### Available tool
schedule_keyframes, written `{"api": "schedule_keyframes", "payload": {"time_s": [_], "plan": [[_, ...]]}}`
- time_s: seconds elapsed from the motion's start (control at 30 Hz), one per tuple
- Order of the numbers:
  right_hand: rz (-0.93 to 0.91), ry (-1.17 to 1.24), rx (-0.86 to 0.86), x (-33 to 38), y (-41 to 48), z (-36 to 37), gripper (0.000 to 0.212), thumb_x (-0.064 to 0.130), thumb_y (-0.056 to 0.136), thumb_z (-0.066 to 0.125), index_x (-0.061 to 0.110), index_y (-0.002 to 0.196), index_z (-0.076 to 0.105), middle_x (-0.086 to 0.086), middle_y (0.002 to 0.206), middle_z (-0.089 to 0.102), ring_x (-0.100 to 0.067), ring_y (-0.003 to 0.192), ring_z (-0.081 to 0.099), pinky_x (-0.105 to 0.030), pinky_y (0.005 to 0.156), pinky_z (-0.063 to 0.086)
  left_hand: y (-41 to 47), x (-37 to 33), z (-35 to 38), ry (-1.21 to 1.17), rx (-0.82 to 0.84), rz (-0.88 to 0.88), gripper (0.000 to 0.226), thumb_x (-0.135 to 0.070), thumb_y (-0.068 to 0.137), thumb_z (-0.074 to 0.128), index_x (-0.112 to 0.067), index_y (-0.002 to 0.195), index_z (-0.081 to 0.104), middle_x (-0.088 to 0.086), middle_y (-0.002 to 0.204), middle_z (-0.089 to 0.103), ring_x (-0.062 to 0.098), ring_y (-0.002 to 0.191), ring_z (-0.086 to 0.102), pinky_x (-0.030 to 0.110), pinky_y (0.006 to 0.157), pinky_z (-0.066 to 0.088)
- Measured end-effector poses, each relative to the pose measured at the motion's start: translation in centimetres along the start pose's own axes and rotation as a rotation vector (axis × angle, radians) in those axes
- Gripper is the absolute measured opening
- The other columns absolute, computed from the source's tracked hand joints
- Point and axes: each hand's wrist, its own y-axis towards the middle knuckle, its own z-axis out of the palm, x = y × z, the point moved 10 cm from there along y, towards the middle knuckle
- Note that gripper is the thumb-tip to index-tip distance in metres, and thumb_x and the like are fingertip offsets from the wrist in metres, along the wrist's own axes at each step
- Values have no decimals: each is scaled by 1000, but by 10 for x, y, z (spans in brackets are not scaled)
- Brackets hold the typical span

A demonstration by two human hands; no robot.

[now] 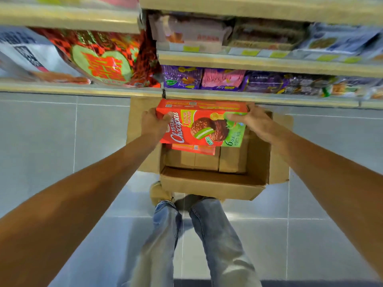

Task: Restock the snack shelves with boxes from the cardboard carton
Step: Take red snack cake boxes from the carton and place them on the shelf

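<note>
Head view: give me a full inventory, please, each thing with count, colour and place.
snack box: one, red with a green corner, held above the carton
second box: one, red, edge showing just under the held one
cardboard carton: one, brown, open on the floor below the shelves
inner packs: several, brown, inside the carton
shelves: several, beige edges, across the top
red bag: one, green heart, left shelf
purple packs: several, lowest right shelf
pink pack: one, among the purple ones
floor: grey tiles
left hand: grips the snack box's left end
right hand: grips its right end
legs: two, blue jeans, below the carton
</note>
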Motion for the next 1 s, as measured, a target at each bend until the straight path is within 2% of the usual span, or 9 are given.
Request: {"api": "schedule_keyframes", "payload": {"time_s": [0.13,0.23,0.33,0.47,0.57,0.67,0.8,0.9,1.0], "plan": [[-57,-82,-12,69,-42,-29,33,29,75,79,23,99,57,7,92,67,-15,90,64,-21,71,53,-40,-74,-47,59,-3,7,59,-37,68,66,-6,119,60,16,121,63,32,112,59,43,99,47],[-145,-171,-62,127,-77,-43,38,30,66,86,19,89,57,-5,97,68,-20,91,66,-27,76,56,-83,-170,-74,393,-123,372,73,-42,74,69,-4,131,45,18,131,45,35,126,38,41,107,31],[-258,-311,-72,192,-116,-54,72,47,48,88,11,103,58,-7,100,69,-26,96,66,-45,85,53,-134,-254,-44,654,202,707,89,-48,75,71,-9,144,30,15,144,37,31,135,33,35,111,26],[-372,-356,-69,265,-173,-69,75,29,63,87,8,124,49,-4,110,61,-20,105,60,-29,90,49,-188,-315,-42,787,425,815,81,-39,73,75,-14,138,34,8,130,52,29,121,51,35,97,43],[-416,-225,3,295,-224,-76,70,11,80,74,8,140,38,-10,132,52,-23,121,51,-4,71,46,-229,-357,-76,846,337,914,63,-32,74,76,-13,123,41,2,105,48,18,97,50,22,75,35],[-262,-97,76,308,-261,-92,65,48,91,54,21,146,33,-8,139,43,-21,117,49,-23,70,53,-267,-397,-114,946,171,1029,67,-42,71,75,-14,121,41,7,112,47,24,106,47,32,81,39],[-118,101,110,342,-309,-105,70,74,84,32,19,123,50,-11,122,48,-32,91,63,-37,65,58,-332,-444,-149,1048,-91,1238,71,-52,73,69,-10,122,40,11,119,46,29,111,45,39,79,42],[-116,154,-34,381,-344,-124,48,63,88,47,16,92,54,-7,98,56,-23,86,60,-36,62,56,-396,-475,-162,1123,-311,1448,70,-55,76,63,-6,121,42,13,115,46,30,104,45,40,74,41],[-124,89,-115,409,-374,-135,25,40,90,53,17,82,50,-2,76,57,-17,68,58,-27,50,50,-435,-497,-181,1064,-261,1515,73,-56,77,62,-6,127,41,13,121,46,30,109,45,39,85,41]]}}
